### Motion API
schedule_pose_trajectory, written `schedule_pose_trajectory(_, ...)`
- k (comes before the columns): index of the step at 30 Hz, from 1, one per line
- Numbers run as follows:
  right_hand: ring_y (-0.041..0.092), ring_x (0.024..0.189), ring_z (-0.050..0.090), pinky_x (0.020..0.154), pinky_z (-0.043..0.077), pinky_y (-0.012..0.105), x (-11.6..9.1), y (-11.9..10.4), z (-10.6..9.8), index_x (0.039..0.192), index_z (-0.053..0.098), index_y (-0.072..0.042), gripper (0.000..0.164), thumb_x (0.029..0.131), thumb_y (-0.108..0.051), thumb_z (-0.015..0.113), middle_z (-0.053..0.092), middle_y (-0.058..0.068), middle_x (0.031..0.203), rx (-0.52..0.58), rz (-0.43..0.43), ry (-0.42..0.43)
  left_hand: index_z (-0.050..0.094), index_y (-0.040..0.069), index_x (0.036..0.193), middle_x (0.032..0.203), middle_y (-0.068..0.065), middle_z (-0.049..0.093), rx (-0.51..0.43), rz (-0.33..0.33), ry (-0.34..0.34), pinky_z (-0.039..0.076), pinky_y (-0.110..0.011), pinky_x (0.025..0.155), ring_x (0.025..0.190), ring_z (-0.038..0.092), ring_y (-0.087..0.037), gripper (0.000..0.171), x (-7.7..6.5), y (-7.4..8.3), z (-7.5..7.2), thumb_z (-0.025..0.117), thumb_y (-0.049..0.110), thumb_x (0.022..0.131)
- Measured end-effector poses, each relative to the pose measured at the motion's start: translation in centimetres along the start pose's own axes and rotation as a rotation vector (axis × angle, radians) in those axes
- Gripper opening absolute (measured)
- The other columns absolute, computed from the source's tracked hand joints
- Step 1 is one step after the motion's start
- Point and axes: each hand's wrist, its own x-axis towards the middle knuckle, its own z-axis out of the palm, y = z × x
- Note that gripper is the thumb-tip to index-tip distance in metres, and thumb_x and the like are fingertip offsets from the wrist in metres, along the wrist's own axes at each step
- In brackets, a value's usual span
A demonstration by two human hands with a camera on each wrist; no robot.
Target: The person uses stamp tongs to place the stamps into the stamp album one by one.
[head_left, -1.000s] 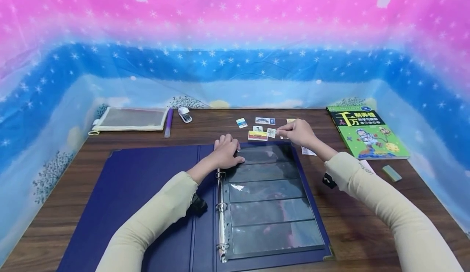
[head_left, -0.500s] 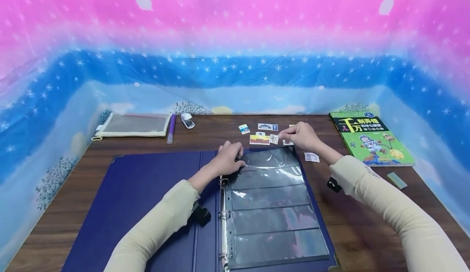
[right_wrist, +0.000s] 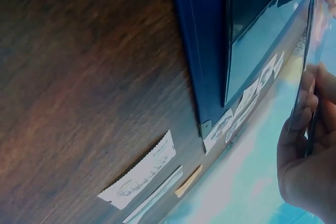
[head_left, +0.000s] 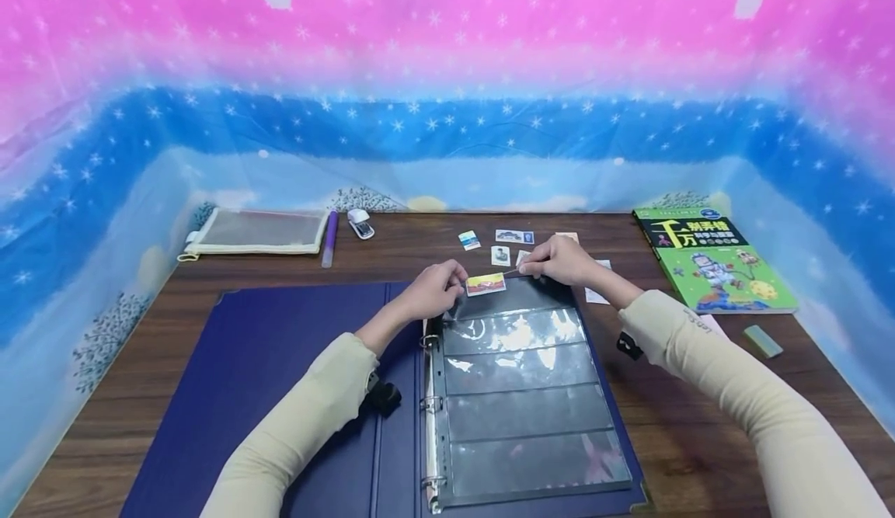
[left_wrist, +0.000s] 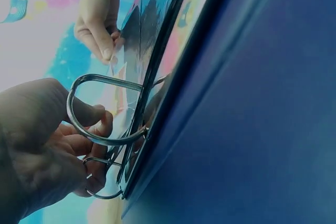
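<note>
An open blue ring binder (head_left: pixel 294 394) bears a page of clear pockets (head_left: pixel 531 370) on a dark backing. At the page's top left, my left hand (head_left: pixel 433 286) pinches the upper edge, fingers beside the metal rings (left_wrist: pixel 105 80) in the left wrist view. My right hand (head_left: pixel 562 260) pinches thin tweezers (head_left: pixel 513 272), which reach left towards a yellow-and-red stamp (head_left: pixel 485 283). This stamp overlaps the top pocket, slightly tilted, between both hands. Seen from the right wrist, the right fingers (right_wrist: pixel 302 119) curl around a slim, dark-edged piece.
Several stamps (head_left: pixel 514 236) lie behind the binder, others right of it (right_wrist: pixel 139 177). A zip pouch (head_left: pixel 262 231), a purple marker (head_left: pixel 329 240) and a small white-and-black item (head_left: pixel 360 224) stand back left. A green book (head_left: pixel 720 265) and an eraser (head_left: pixel 762 341) lie right.
The yellow-and-red stamp has left the table and come forward over the page top, uncovering a portrait stamp. My right hand has shifted slightly left; my left fingers have risen at the page edge.
</note>
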Motion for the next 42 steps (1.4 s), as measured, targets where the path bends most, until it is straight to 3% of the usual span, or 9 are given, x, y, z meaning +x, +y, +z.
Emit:
schedule_pose_trajectory(3, 0.015, 0.074, 0.065, 0.070, 0.045, 0.028, 0.1, 0.0, 0.1, 0.082, 0.076, -0.012, 0.017, 0.087, -0.024, 0.065, 0.073, 0.007, 0.083, 0.013, -0.010, -0.047, 0.060, 0.000, 0.104, 0.091, -0.011, 0.065, 0.010, -0.006, 0.009, 0.046, -0.027, 0.073, 0.077, 0.058, -0.016, 0.017, 0.0, 0.1, -0.1, 0.048, 0.007, 0.094)
schedule_pose_trajectory(6, 0.015, 0.070, 0.064, 0.066, 0.044, 0.028, 0.3, -0.1, 0.3, 0.094, 0.075, -0.013, 0.017, 0.087, -0.024, 0.065, 0.073, 0.007, 0.079, 0.023, -0.012, -0.089, 0.062, 0.000, 0.099, 0.089, -0.012, 0.066, 0.014, 0.009, 0.026, 0.045, -0.026, 0.071, 0.074, 0.057, -0.015, 0.016, -0.1, 0.2, -0.1, 0.049, 0.006, 0.093)
schedule_pose_trajectory(14, 0.015, 0.063, 0.062, 0.060, 0.044, 0.027, 0.5, -0.1, 0.9, 0.096, 0.075, -0.011, 0.017, 0.086, -0.021, 0.065, 0.073, 0.007, 0.079, 0.036, -0.017, -0.185, 0.063, 0.000, 0.098, 0.089, -0.011, 0.066, 0.017, -0.002, 0.032, 0.045, -0.026, 0.071, 0.072, 0.055, -0.014, 0.016, 0.1, 0.2, 0.3, 0.049, 0.007, 0.093)
schedule_pose_trajectory(23, 0.012, 0.061, 0.061, 0.058, 0.038, 0.026, 0.7, -0.8, 1.2, 0.095, 0.075, -0.013, 0.017, 0.087, -0.023, 0.064, 0.073, 0.006, 0.077, -0.008, 0.010, -0.112, 0.063, 0.001, 0.097, 0.086, -0.010, 0.066, 0.039, 0.010, 0.045, 0.045, -0.025, 0.070, 0.069, 0.055, -0.013, 0.016, 0.2, 0.3, 0.5, 0.049, 0.007, 0.092)
schedule_pose_trajectory(28, 0.009, 0.064, 0.063, 0.063, 0.042, 0.024, 0.7, -0.9, 1.5, 0.094, 0.076, -0.015, 0.017, 0.086, -0.026, 0.065, 0.074, 0.004, 0.081, -0.042, 0.003, -0.150, 0.063, -0.001, 0.097, 0.083, -0.010, 0.065, 0.043, 0.004, 0.052, 0.044, -0.024, 0.068, 0.064, 0.052, -0.011, 0.016, 0.3, 0.2, 0.5, 0.050, 0.007, 0.091)
schedule_pose_trajectory(33, 0.012, 0.066, 0.064, 0.062, 0.040, 0.025, 0.4, -1.0, 1.3, 0.095, 0.075, -0.014, 0.018, 0.085, -0.025, 0.066, 0.074, 0.006, 0.086, -0.005, -0.022, -0.206, 0.064, -0.002, 0.097, 0.082, -0.010, 0.065, 0.039, 0.006, 0.051, 0.044, -0.024, 0.069, 0.062, 0.050, -0.010, 0.016, 0.2, 0.3, 0.5, 0.051, 0.007, 0.091)
schedule_pose_trajectory(37, 0.017, 0.057, 0.058, 0.056, 0.035, 0.025, 0.3, -0.9, 1.0, 0.096, 0.075, -0.010, 0.018, 0.086, -0.022, 0.065, 0.073, 0.010, 0.081, 0.034, -0.039, -0.254, 0.064, -0.001, 0.096, 0.081, -0.009, 0.065, 0.043, 0.016, 0.053, 0.044, -0.024, 0.068, 0.060, 0.048, -0.010, 0.016, 0.2, 0.3, 0.6, 0.051, 0.006, 0.091)
schedule_pose_trajectory(42, 0.011, 0.046, 0.040, 0.052, 0.031, 0.025, 0.5, -0.8, 0.9, 0.097, 0.075, -0.010, 0.017, 0.088, -0.018, 0.063, 0.073, 0.009, 0.076, 0.047, -0.022, -0.300, 0.063, -0.002, 0.095, 0.078, -0.010, 0.065, 0.051, 0.030, 0.052, 0.042, -0.024, 0.067, 0.057, 0.046, -0.010, 0.015, 0.3, 0.5, 0.7, 0.051, 0.005, 0.090)
